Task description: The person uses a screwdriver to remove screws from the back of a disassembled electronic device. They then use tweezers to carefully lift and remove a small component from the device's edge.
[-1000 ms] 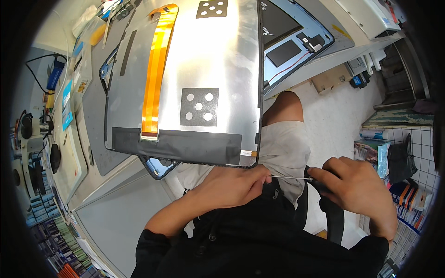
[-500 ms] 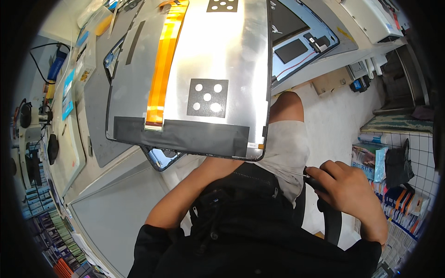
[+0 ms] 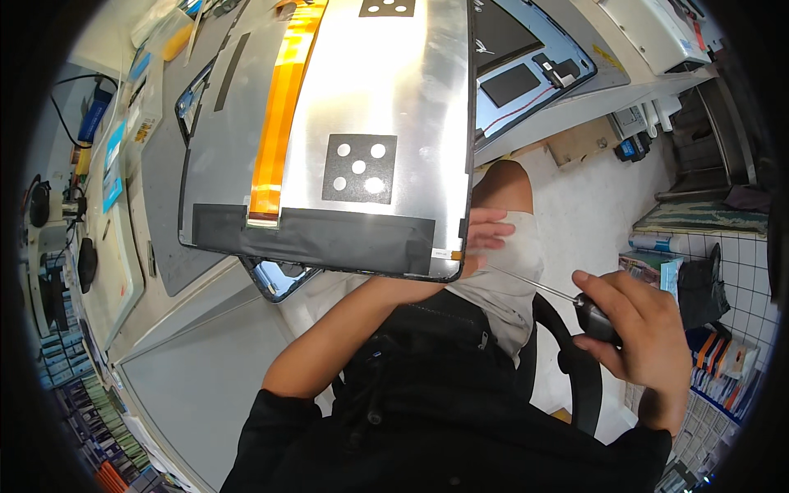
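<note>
A display panel [image 3: 370, 99] with a silvery metal back lies overhanging the near edge of the desk. An orange flex cable [image 3: 282, 123] runs down it to a strip of black tape [image 3: 320, 238] along its near edge. My left hand [image 3: 488, 230] is mostly hidden beneath the panel's near right corner. Its fingers stretch out past the panel's right edge, apart from one another. To the right, my right hand [image 3: 637, 320] grips the black handle of a screwdriver [image 3: 598, 319], whose thin metal shaft points left toward my left fingers. The shaft's tip is hard to make out.
Under the panel, an opened tablet housing [image 3: 526, 90] shows at the right, with black parts and a red wire. A grey mat [image 3: 173, 238] covers the desk. A black chair armrest [image 3: 575, 370] stands below my right hand. Packages hang on a white grid rack [image 3: 744, 263].
My left fingers have come out from beneath the panel's right edge. My right hand has shifted to the right with the screwdriver, and more of its handle shows. The panel sits slightly further left in view.
</note>
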Demonstrator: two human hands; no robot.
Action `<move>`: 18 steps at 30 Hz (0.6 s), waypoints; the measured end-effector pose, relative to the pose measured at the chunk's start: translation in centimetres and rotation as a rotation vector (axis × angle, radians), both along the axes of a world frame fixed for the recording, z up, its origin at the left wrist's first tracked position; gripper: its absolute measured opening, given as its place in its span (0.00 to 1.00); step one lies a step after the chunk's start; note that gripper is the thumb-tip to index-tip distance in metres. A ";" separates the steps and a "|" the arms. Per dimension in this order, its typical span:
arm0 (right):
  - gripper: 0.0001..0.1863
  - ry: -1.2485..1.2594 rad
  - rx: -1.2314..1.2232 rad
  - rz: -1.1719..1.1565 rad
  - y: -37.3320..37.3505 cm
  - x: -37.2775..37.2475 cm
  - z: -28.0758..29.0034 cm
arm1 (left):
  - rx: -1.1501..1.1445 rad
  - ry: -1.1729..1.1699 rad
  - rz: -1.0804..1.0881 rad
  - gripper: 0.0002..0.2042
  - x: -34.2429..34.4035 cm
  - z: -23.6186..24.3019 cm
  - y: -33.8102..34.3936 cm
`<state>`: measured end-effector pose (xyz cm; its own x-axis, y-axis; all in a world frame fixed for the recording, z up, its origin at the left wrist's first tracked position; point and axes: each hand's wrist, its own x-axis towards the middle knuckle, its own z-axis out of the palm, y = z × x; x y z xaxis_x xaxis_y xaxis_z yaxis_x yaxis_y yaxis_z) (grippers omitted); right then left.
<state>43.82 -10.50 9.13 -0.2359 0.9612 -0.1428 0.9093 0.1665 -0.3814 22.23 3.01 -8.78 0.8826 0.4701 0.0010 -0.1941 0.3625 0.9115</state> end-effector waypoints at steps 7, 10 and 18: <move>0.38 -0.062 0.072 0.047 1.4 -0.2 2.0 | -0.309 -0.020 0.111 0.36 -4.0 9.1 -1.8; 0.37 -0.110 0.097 0.092 2.0 -0.2 2.1 | -0.370 -0.033 0.140 0.37 -4.3 10.2 -2.1; 0.37 -0.088 0.095 0.129 2.5 -0.1 1.9 | -0.413 -0.088 0.210 0.36 -4.2 10.9 -2.3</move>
<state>43.69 -7.98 11.06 -0.3484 0.9340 -0.0784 0.9072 0.3150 -0.2788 18.08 0.70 2.08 0.7733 0.6152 -0.1534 -0.3721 0.6363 0.6758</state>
